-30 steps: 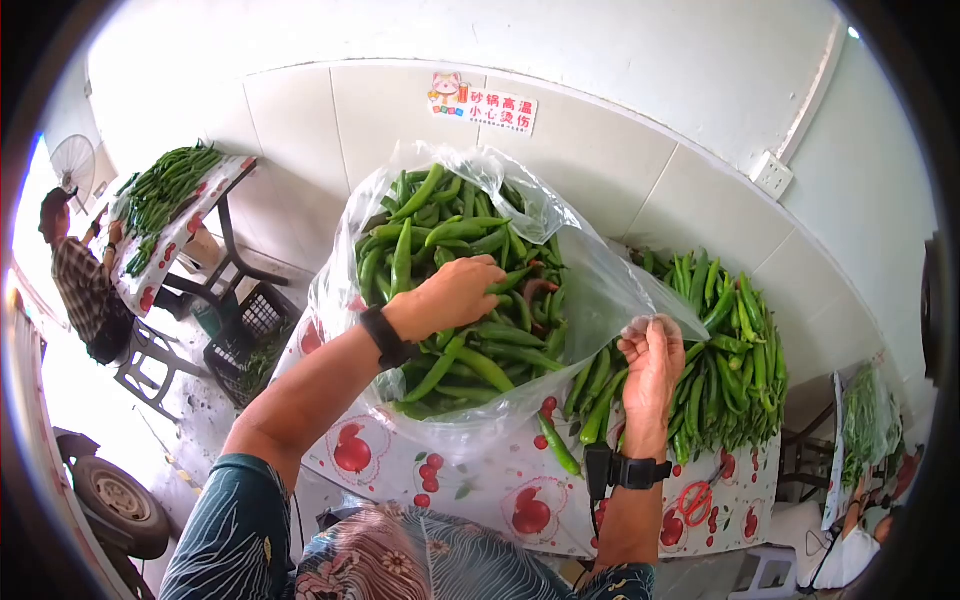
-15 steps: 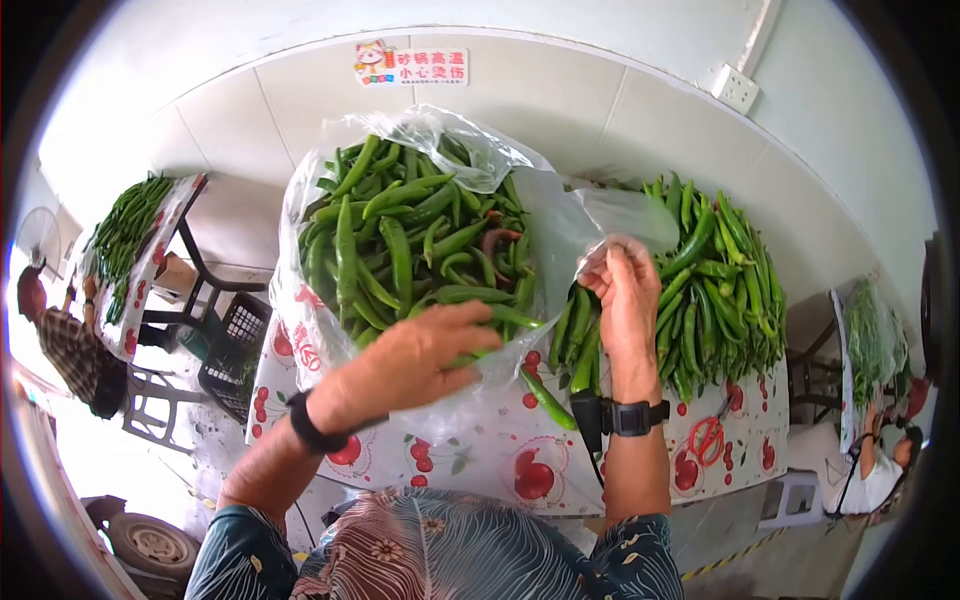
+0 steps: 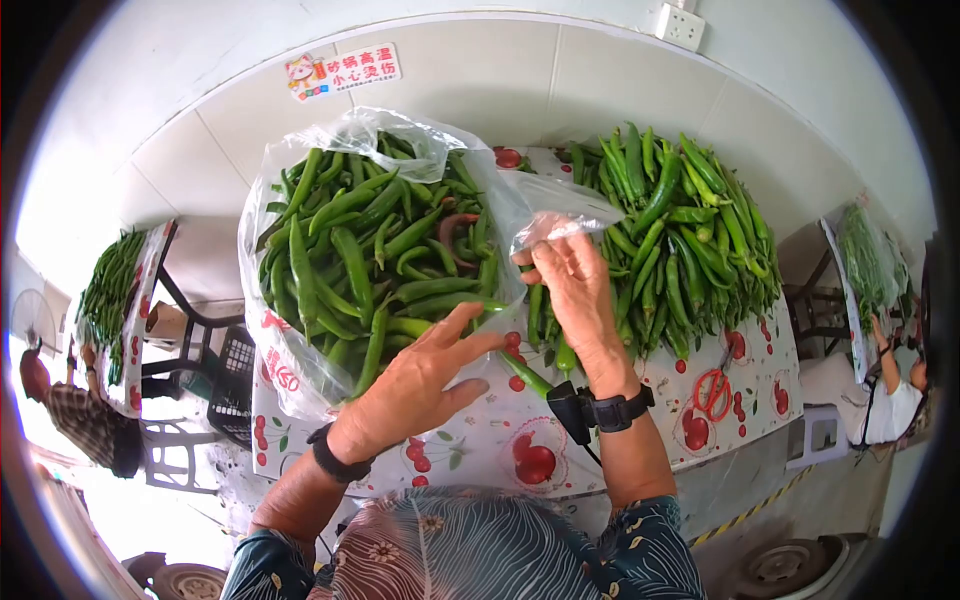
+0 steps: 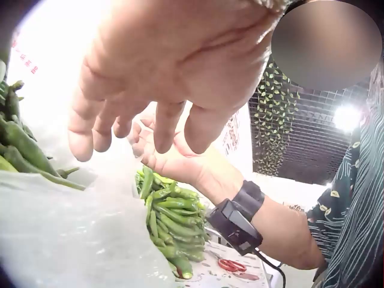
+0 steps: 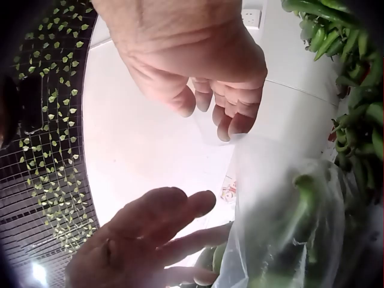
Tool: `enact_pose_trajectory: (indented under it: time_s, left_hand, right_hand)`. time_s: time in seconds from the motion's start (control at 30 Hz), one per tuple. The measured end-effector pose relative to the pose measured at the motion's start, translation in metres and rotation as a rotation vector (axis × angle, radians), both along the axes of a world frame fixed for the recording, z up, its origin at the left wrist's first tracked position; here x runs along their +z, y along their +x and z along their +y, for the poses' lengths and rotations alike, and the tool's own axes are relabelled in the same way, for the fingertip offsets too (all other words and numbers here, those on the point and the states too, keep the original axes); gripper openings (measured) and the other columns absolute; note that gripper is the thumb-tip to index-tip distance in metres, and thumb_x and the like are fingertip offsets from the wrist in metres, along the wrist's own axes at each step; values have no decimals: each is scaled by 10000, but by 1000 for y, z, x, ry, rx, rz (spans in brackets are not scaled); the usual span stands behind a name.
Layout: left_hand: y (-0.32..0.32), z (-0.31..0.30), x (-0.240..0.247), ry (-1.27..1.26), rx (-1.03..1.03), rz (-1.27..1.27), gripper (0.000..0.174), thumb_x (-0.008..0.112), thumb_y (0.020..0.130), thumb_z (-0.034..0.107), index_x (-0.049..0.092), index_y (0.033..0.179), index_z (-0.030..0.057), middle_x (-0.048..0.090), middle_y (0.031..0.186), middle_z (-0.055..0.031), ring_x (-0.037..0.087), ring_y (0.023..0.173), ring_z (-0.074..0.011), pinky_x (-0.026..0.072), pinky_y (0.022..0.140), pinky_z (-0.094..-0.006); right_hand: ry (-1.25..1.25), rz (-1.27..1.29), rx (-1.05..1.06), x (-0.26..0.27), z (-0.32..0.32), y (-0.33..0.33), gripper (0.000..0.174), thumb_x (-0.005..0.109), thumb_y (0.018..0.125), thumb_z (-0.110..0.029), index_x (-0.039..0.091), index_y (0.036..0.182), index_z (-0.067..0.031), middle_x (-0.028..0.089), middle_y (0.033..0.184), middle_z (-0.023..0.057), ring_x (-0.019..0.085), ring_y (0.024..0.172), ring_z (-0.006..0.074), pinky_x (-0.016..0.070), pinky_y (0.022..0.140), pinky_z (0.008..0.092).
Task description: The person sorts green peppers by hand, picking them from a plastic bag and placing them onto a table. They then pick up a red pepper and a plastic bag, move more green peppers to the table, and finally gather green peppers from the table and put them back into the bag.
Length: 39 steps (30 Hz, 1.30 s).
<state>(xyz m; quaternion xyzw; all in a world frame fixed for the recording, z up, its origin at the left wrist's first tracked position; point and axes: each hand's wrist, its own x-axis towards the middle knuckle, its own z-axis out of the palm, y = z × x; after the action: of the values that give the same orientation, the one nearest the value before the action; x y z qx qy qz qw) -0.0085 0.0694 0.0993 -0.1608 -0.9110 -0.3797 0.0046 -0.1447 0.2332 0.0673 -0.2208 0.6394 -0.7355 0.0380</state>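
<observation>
A clear plastic bag [image 3: 420, 155] full of long green peppers [image 3: 352, 262] lies open on the table, with a reddish one among them. My left hand [image 3: 418, 382] hovers over the bag's near edge, fingers spread and nothing in its grasp. Between thumb and curled fingers, my right hand [image 3: 572, 295] holds the bag's right edge, and the film [image 5: 264, 174] stretches down from its fingertips in the right wrist view. A single green pepper [image 3: 527, 376] rests on the tablecloth between the hands.
To the right is a large heap of green peppers [image 3: 690, 245]. Red-handled scissors [image 3: 712, 396] lie in front of it on the patterned tablecloth [image 3: 480, 450]. A tiled wall [image 3: 480, 75] stands behind. People sit at side tables, and a black crate [image 3: 232, 385] is at the left.
My left hand has drawn back from among the bagged peppers to the bag's near edge. The right hand keeps its hold on the bag. The head view has turned to the right.
</observation>
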Motion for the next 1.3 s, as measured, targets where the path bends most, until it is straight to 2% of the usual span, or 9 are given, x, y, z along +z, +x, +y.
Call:
enact_pose_trajectory:
  time_s: [0.1, 0.17, 0.27, 0.6, 0.8, 0.97, 1.03, 1.2, 1.3]
  left_hand:
    - [5, 4, -7, -3, -4, -35, 521, 663, 789, 94, 523, 1289, 130, 316, 1453, -232, 483, 1221, -395, 430, 995, -436]
    - [7, 6, -11, -57, 21, -20, 516, 663, 788, 95, 525, 1284, 126, 322, 1449, -231, 489, 1216, -393, 434, 990, -435]
    - [6, 0, -15, -88, 30, -21, 498, 663, 778, 78, 540, 1259, 111, 368, 1409, -227, 501, 1202, -383, 436, 987, -424]
    - [0, -13, -16, -9, 262, 31, 550, 643, 754, 8, 506, 1284, 60, 321, 1454, -220, 498, 1209, -362, 459, 941, -379]
    - [0, -29, -28, -107, 409, 8, 585, 639, 771, 47, 454, 1326, 50, 335, 1444, -239, 447, 1253, -389, 417, 989, -380]
    - [7, -46, -27, -109, 369, -61, 509, 629, 776, 95, 505, 1266, 33, 377, 1424, -219, 439, 1257, -401, 368, 1035, -389]
    - [10, -45, -25, -135, 351, -59, 488, 644, 770, 100, 525, 1239, 39, 390, 1408, -212, 435, 1253, -393, 380, 1026, -394]
    - [11, -47, -31, -211, 279, -11, 482, 665, 745, 91, 547, 1210, 42, 420, 1378, -193, 402, 1281, -364, 363, 1042, -396]
    - [12, -50, -30, -169, 275, -26, 475, 668, 744, 90, 553, 1202, 36, 422, 1377, -192, 403, 1280, -366, 361, 1044, -403]
  right_hand:
    - [245, 141, 41, -2, -2, 17, 308, 547, 904, -94, 538, 1204, -27, 613, 1080, 121, 612, 944, 191, 491, 815, 306]
    - [331, 510, 84, -25, -13, 21, 345, 546, 871, -57, 538, 1215, -36, 590, 1105, 162, 582, 1006, 271, 467, 868, 361]
    - [380, 491, 197, -29, -23, 24, 328, 556, 823, -33, 559, 1150, -50, 581, 1088, 175, 545, 1025, 366, 442, 884, 399]
    - [523, 561, 291, -38, -25, 32, 252, 605, 802, -93, 613, 1049, -44, 608, 996, 125, 541, 1011, 308, 385, 925, 408]
    - [416, 544, 274, -37, -7, 40, 230, 619, 781, -72, 616, 1008, -37, 607, 970, 119, 554, 947, 314, 427, 867, 402]
    - [517, 462, 17, -21, 29, -7, 236, 642, 768, -21, 614, 1002, -42, 627, 891, 110, 596, 848, 297, 484, 766, 376]
    - [673, 694, -124, -27, 36, -35, 201, 626, 776, -16, 610, 976, -28, 620, 866, 95, 592, 826, 284, 479, 756, 378]
    - [1206, 871, -66, -61, 8, -71, 185, 593, 768, -50, 656, 942, -63, 606, 1035, 76, 450, 1169, 313, 354, 947, 488]
    - [1383, 948, 44, -75, -19, -85, 192, 571, 790, -75, 665, 957, -63, 609, 1075, 73, 440, 1210, 324, 334, 988, 517]
